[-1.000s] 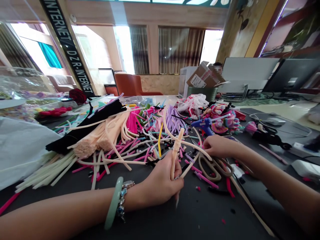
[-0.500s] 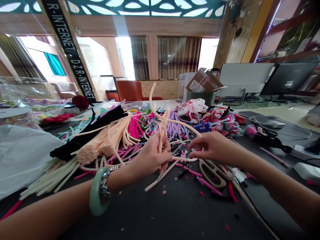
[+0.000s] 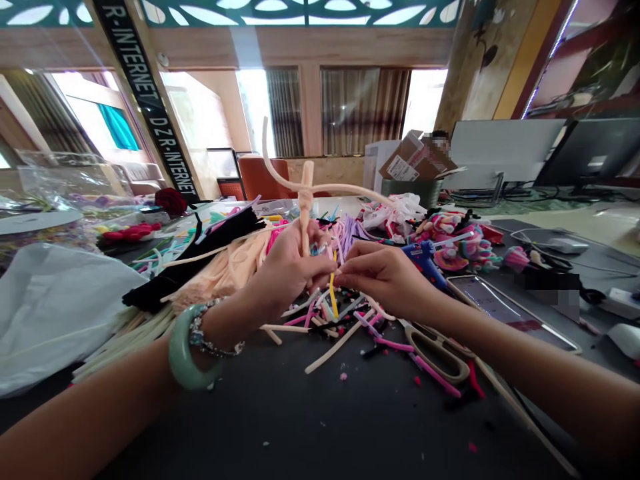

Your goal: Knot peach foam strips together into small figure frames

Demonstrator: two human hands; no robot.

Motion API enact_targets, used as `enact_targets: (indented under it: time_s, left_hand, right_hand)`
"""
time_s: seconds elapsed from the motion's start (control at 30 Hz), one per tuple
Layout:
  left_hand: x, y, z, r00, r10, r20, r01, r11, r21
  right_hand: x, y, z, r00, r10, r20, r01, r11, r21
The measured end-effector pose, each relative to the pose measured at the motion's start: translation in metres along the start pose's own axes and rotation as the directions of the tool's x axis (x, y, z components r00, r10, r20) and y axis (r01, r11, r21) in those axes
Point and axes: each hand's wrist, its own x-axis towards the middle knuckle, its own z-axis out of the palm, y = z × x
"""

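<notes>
A cream pipe-cleaner figure (image 3: 306,200) stands upright in my left hand (image 3: 287,267), whose fingers are wrapped round its lower part. Two long curved arms spread from its upper part, one up to the left, one to the right. My right hand (image 3: 375,270) is pinched close to the left fingertips; what lies between its fingers is too small to make out. Just below the fingertips is a yellow strip (image 3: 333,293). Under both hands lie loose pink, grey and cream pieces of pipe cleaner.
Beige-handled scissors (image 3: 440,353), a phone (image 3: 510,313) and a blue glue gun (image 3: 425,260) lie to the right. Bundles of cream (image 3: 220,270) and black (image 3: 190,260) pipe cleaners are on the left, beside a white bag (image 3: 60,313). Monitors stand at the back right.
The figure and my left hand have moved up and slightly left. My right hand has come in to the left, its fingers now closed near my left hand. The phone and yellow strip now show.
</notes>
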Motion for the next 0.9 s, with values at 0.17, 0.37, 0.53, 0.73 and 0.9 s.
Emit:
enact_targets:
  time_s: [0.17,0.37,0.53,0.73,0.9]
  left_hand:
    - [-0.001,0.021,-0.013,0.998,-0.055,-0.039,0.055,0.998,0.007]
    - [0.001,0.04,-0.024,0.994,-0.076,-0.073,0.075,0.997,-0.013]
    - [0.005,0.048,-0.026,0.986,-0.045,-0.163,0.04,0.999,-0.036]
    - [0.011,0.047,-0.039,0.987,-0.036,-0.158,0.022,0.996,-0.09]
    - [0.018,0.051,-0.055,0.984,-0.048,-0.172,0.028,0.993,-0.118]
  right_hand:
    - [-0.007,0.01,0.007,0.999,-0.001,-0.051,0.004,0.998,0.064]
    - [-0.012,0.018,0.01,0.997,0.064,-0.031,-0.061,0.994,0.088]
    - [-0.015,0.024,0.014,0.995,0.099,-0.013,-0.097,0.991,0.093]
    - [-0.018,0.027,0.018,0.994,0.11,0.005,-0.11,0.99,0.086]
    - [-0.018,0.028,0.021,0.992,0.126,0.009,-0.126,0.986,0.109]
